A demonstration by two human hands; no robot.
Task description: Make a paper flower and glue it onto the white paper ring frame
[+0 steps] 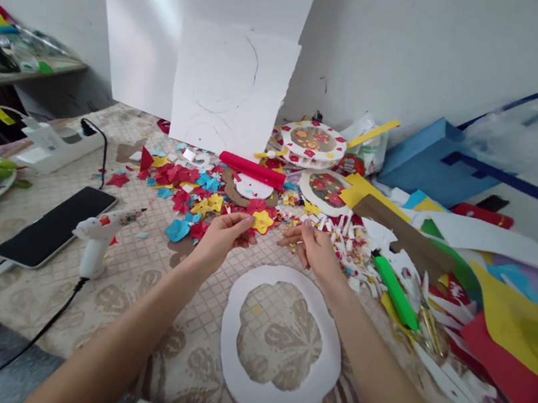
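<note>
Yellow cut-out flower [263, 222], well in from the counter's [106, 292] near edge, seems pinched by its rim in the left hand's [224, 233] fingers, likely keeping petals clear; the right hand [317, 247], loosely curled, grasps nothing visible.

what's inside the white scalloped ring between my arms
Within the white ring, patterned tablecloth and a small yellow speck show; whatever lies under its band is hidden.

A patterned cloth [126, 311] covers the desk [206, 354]. Near its front edge lies a scalloped white ring [232, 331]; toward the left edge, a phone [55, 227], glue gun [93, 253] and plate [7, 184]. Paper flowers [184, 177] spread toward the far edge; scissors [433, 328] and what looks like a green cutter [395, 292] lie rightward.
</note>
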